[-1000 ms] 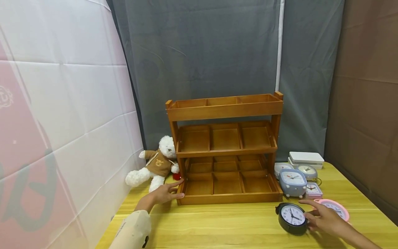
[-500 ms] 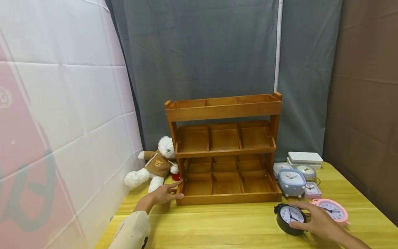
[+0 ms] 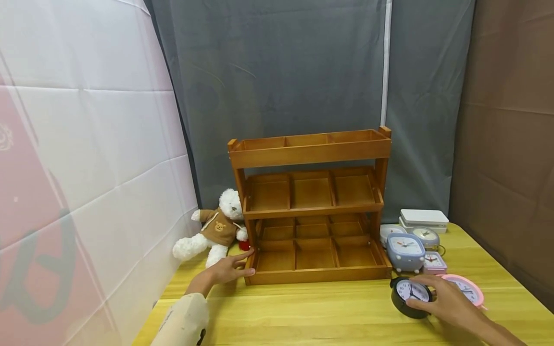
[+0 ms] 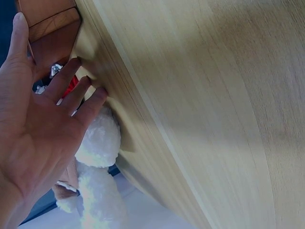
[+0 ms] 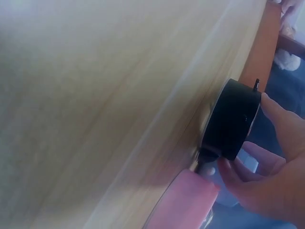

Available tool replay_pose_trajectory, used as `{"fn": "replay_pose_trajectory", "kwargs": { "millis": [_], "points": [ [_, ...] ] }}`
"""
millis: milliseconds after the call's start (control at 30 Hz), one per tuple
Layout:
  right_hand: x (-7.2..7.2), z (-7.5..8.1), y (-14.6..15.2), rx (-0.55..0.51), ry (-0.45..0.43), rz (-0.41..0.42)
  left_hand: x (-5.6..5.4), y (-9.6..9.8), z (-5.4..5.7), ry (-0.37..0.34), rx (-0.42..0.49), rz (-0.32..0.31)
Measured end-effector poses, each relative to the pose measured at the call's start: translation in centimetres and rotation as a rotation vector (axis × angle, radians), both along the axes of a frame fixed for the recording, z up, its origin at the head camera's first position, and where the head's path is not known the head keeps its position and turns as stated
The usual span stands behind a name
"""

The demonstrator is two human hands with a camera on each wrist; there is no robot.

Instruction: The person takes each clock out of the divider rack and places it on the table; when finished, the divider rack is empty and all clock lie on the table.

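Note:
My right hand (image 3: 452, 302) grips a round black alarm clock (image 3: 402, 304) between thumb and fingers, at the front right of the table. In the right wrist view, the thumb lies on one edge of the black clock (image 5: 232, 119) and fingertips on the other. My left hand (image 3: 222, 270) rests against the lower left end of a brown wooden shelf rack (image 3: 318, 276), fingers spread. The left wrist view shows that hand's palm (image 4: 43, 129), with the thumb up against the wood (image 4: 55, 40). A pink round clock (image 3: 476, 294) lies just behind my right hand.
Right of the rack stand a blue alarm clock (image 3: 406, 259), a small pink square clock (image 3: 434, 263), a grey round clock (image 3: 426, 236) and white boxes (image 3: 424, 217). A white teddy bear (image 3: 220, 228) in a brown hoodie sits left of the rack.
My right hand has closed round the black clock, which has shifted slightly right and toward the rack in the last half second. My left hand has stayed on the rack.

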State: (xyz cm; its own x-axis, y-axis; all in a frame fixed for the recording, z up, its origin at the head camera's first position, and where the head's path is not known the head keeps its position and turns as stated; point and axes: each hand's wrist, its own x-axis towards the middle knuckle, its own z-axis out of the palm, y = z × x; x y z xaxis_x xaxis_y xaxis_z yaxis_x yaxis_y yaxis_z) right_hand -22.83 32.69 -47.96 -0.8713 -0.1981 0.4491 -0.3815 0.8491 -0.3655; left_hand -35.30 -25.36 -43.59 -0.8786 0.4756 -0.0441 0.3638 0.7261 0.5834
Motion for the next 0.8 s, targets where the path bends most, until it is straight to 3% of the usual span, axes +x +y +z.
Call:
{"fn": "replay_pose_trajectory", "kwargs": {
  "millis": [333,567,800],
  "points": [
    [-0.4,-0.2,0.9,-0.016,0.065,-0.013,-0.7,-0.6,-0.8,0.007,0.012,-0.005],
    [-0.5,-0.5,1.0,-0.028,0.053,-0.043,-0.4,-0.3,-0.6,-0.004,0.01,0.015],
    [-0.9,-1.0,1.6,-0.079,0.209,-0.022,-0.2,-0.1,-0.1,-0.034,0.03,0.02]
  ]
}}
